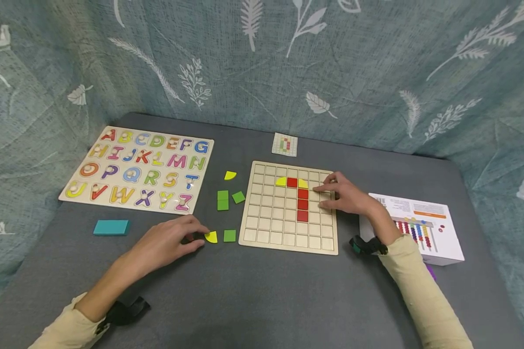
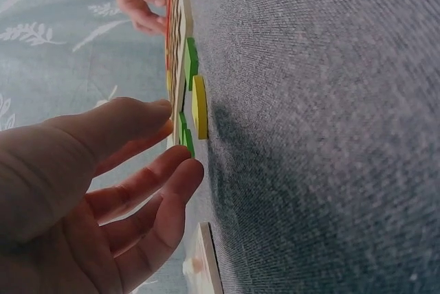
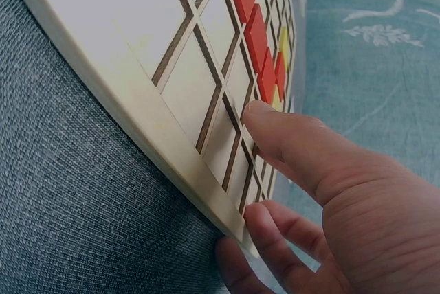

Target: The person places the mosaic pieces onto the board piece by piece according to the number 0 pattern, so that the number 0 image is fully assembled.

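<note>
My left hand is over the table's left half, fingers bent loosely and holding nothing. Its fingertips are close beside a yellow quarter-circle tile; in the left wrist view the yellow tile lies flat just beyond them. A green square tile is to its right. At the right edge of the wooden grid board, my right hand has its relaxed fingers over the cells and grips no tile. Several red square tiles and two yellow quarter-circles sit in the board's cells.
Left of the board lie more green squares and another yellow quarter-circle. A pattern card is behind the board. An alphabet puzzle and a teal block are at left, a white box at right.
</note>
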Demonstrator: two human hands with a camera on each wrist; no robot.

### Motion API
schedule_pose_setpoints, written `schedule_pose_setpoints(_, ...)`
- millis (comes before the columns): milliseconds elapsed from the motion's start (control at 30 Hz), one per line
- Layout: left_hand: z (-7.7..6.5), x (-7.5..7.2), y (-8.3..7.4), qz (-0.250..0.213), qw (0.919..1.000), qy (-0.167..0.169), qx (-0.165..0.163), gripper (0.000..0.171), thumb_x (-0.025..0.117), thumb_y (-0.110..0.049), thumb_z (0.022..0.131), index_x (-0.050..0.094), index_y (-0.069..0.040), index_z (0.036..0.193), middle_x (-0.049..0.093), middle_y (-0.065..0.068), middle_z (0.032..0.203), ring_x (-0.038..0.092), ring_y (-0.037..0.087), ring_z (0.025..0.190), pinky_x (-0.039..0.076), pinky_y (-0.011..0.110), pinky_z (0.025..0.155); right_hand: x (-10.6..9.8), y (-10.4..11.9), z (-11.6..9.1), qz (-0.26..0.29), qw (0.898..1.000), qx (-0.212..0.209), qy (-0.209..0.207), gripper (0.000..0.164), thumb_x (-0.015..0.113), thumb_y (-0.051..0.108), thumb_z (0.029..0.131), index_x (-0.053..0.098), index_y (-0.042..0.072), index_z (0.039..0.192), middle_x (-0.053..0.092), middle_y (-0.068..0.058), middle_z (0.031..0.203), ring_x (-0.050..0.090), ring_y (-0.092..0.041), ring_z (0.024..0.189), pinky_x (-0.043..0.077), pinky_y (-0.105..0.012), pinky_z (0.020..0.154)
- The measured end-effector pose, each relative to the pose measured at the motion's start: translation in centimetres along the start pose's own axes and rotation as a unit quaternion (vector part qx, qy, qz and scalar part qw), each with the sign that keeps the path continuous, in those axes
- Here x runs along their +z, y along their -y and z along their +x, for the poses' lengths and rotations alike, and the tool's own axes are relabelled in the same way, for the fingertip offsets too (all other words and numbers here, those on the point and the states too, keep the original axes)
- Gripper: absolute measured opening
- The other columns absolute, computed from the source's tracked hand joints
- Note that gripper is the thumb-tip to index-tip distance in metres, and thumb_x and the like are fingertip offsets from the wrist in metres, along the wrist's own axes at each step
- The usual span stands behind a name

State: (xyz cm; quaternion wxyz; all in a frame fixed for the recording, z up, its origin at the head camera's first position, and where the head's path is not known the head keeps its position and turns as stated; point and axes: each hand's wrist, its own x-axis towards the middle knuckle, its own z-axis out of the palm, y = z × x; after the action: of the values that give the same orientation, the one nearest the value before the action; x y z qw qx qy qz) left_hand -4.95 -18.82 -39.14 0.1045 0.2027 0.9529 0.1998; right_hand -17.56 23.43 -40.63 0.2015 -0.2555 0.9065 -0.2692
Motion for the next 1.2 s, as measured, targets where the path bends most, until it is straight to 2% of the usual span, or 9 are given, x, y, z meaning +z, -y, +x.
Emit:
schedule_pose_setpoints(700,-0.21,0.13,-0.15,-0.004,0.9998,-0.02,0.002,0.025,0.075,-0.02,0.083,0.073,-0.014,0.107,0.064,-0.002,0.097,0.057,0.007,0.079,0.046,0.028,0.067,-0.08,0.05,0.03,0.0,1.0,-0.001,0.001,0.043,0.068,0.019,0.09,0.06,0.004,0.131,0.038,-0.018,0.123,0.042,-0.026,0.095,0.038,-0.037,0.08)
schedule_pose_setpoints(1000,-0.19,-0.15,-0.53,0.016,0.9996,-0.024,-0.006,0.027,0.076,-0.021,0.083,0.072,-0.015,0.109,0.067,0.002,0.108,0.064,0.018,0.093,0.053,0.044,0.08,-0.13,-0.01,0.03,-0.002,1.0,-0.004,0.001,0.044,0.069,0.019,0.09,0.061,0.005,0.131,0.039,-0.019,0.123,0.043,-0.027,0.098,0.039,-0.038,0.08)
schedule_pose_setpoints(1200,0.01,0.1,-0.65,0.011,0.9998,-0.016,0.0,0.027,0.075,-0.021,0.084,0.072,-0.014,0.11,0.067,0.001,0.108,0.065,0.019,0.096,0.052,0.045,0.082,-0.06,-0.09,-0.01,0.003,1.0,-0.002,0.003,0.044,0.068,0.019,0.09,0.06,0.005,0.131,0.038,-0.019,0.124,0.043,-0.028,0.099,0.039,-0.039,0.081)
